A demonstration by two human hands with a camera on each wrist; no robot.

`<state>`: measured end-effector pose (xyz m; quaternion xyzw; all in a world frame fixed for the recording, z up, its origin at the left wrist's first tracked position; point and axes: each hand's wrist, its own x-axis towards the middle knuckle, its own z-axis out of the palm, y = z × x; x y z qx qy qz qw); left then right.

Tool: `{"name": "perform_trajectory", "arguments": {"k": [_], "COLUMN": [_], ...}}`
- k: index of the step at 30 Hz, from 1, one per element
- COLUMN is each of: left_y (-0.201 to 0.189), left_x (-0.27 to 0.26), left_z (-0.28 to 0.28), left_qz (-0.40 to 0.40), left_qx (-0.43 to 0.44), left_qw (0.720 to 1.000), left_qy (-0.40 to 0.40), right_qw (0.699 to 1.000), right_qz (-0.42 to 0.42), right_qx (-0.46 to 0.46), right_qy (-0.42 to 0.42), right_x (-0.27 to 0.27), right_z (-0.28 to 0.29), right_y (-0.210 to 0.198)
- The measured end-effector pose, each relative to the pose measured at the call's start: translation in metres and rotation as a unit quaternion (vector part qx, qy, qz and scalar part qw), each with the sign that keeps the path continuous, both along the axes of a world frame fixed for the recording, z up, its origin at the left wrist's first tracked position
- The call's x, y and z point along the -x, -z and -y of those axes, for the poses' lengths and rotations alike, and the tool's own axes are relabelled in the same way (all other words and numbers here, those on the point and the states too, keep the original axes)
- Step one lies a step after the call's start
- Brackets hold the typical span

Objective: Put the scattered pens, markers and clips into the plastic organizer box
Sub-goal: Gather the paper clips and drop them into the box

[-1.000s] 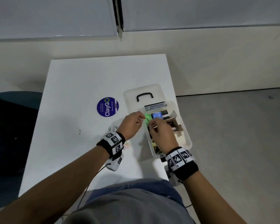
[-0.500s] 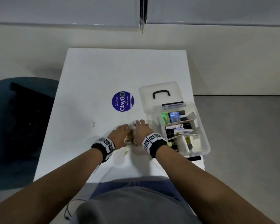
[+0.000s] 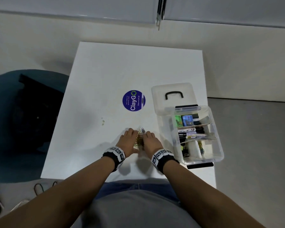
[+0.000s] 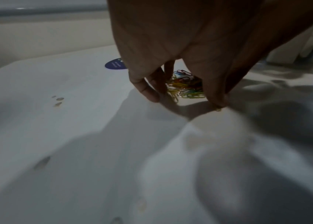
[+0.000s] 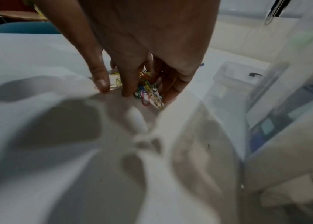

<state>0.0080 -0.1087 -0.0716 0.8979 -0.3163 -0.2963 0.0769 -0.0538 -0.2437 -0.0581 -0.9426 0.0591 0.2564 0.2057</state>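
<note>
A pile of coloured paper clips [image 3: 139, 139] lies on the white table [image 3: 105, 71], left of the clear organizer box [image 3: 218, 145]. My left hand [image 3: 128, 140] and right hand [image 3: 150, 142] flank the pile with fingers pointing down. In the left wrist view the left hand [image 4: 184, 100] has its fingertips on the table around the clips [image 4: 186, 86]. Seen from the right wrist, the fingers of the right hand [image 5: 136, 92] reach into the clips [image 5: 148, 94]. Neither hand has lifted any clips. Markers [image 3: 192, 133] lie in the box.
The box's lid [image 3: 173, 89] lies open behind the box, handle up. A round blue sticker [image 3: 134, 100] sits on the table ahead of my hands. A teal chair [image 3: 15, 120] stands to the left. The box reaches the table's right front edge.
Both hands left the box and came down on the clip pile to its left. Since half a second ago they have drawn the clips closer together.
</note>
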Motion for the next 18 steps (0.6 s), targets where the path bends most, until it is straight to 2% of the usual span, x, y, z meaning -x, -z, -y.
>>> {"name": "perform_trajectory", "arguments": {"k": [4,9,14,18], "left_y": [-0.001,-0.004,-0.018,-0.045], "left_x": [0.001,-0.004,-0.013,-0.022], "left_z": [0.007,0.005,-0.003,-0.003], "left_qz": [-0.039,-0.07,-0.084,-0.076], "left_qx": [0.055,0.039,0.072,0.127], "left_qw": [0.997,0.996,0.988,0.979], "left_qy": [-0.026,-0.05,-0.104,-0.142], "right_qw": [0.999,0.997,0.993,0.984], "right_qz": [-0.029,-0.043,-0.002,0.064], "right_qx": [-0.005,-0.017,-0.028,-0.06], "right_qy": [0.026,0.061,0.112,0.156], "right_x": [-0.001,-0.004,-0.002,0.003], "right_z": [-0.001,0.003,0.011,0.026], "right_y": [0.0,-0.008,-0.024,-0.054]}}
